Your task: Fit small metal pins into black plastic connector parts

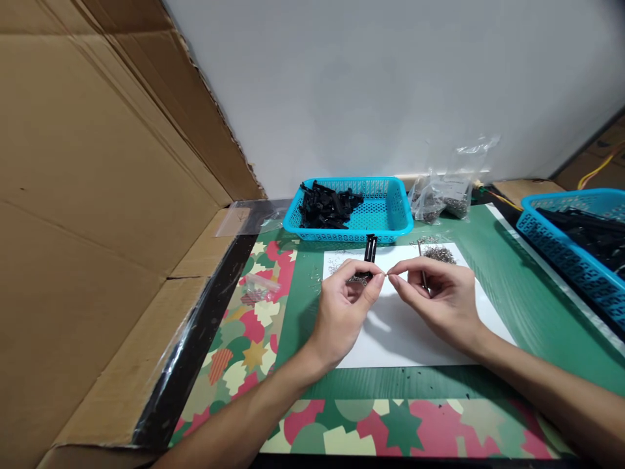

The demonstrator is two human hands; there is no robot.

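While our two hands meet above the white sheet (405, 342), we hold a tiny piece (385, 274) between our fingertips, over the sheet's far half; it is too small for us to make out its shape. The grip of our left hand (347, 306) is pinched on it, thumb against forefinger, and the grip of our right hand (444, 299) pinches it from the other side. A thin metal rod (424, 280) passes behind our right forefinger, running down into that hand's curled fingers.

Just behind our left hand, a black part (371, 249) reaches past the sheet's far edge; our fingers hide its near end. A pile of small metal pieces (439, 254) lies at the sheet's far right corner, and loose bits (334, 266) are scattered at its far left one.

Beyond the sheet we see a blue basket (398, 233) with black parts (325, 207) heaped in its left side, and, to the right of that, clear bags (456, 198) of small pieces. A second blue basket (561, 236), also holding black parts, is well to the sheet's right. The green table (532, 286) surrounds the sheet, with a patterned border (351, 423) to its left and nearer us. Cardboard (97, 195) rises farther left.
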